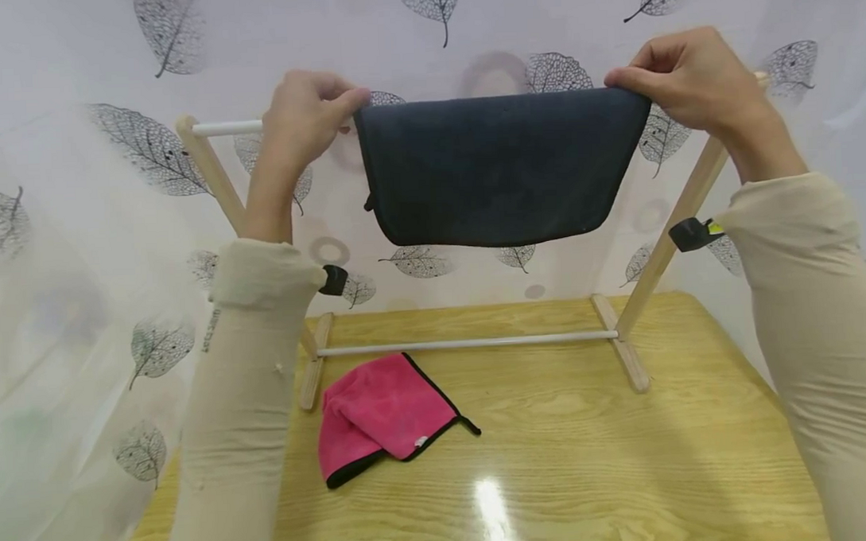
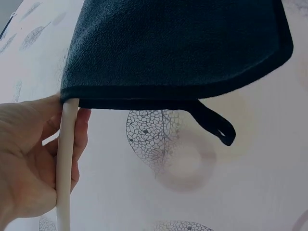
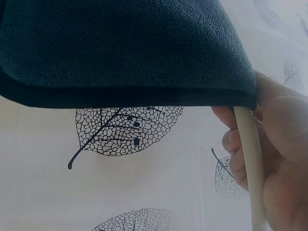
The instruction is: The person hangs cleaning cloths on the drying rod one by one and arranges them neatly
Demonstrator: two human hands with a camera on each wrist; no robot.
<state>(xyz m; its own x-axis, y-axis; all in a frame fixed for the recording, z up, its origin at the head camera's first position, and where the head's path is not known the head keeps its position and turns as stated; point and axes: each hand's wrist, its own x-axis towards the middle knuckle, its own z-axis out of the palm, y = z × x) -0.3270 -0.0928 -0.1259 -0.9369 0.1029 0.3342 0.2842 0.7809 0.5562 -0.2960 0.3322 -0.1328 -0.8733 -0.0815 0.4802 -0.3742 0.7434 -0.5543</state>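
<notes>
A dark blue towel (image 1: 501, 168) with black edging hangs folded over the top white rail (image 1: 227, 128) of a small wooden rack. My left hand (image 1: 309, 112) pinches its upper left corner against the rail. At the upper right corner my right hand (image 1: 694, 78) pinches the towel in the same way. In the left wrist view the thumb and fingers of the left hand (image 2: 36, 156) lie around the rail, and a black loop (image 2: 216, 126) dangles from the towel's edge. The right wrist view has the right hand (image 3: 281, 149) around the rail beside the towel (image 3: 130, 53).
A crumpled pink towel (image 1: 395, 407) with black edging lies on the wood-grain table (image 1: 554, 465), in front of the rack's lower white rail (image 1: 464, 343). The rack's wooden feet (image 1: 622, 343) stand near the table's back edge. Behind hangs a white leaf-patterned sheet (image 1: 66, 235).
</notes>
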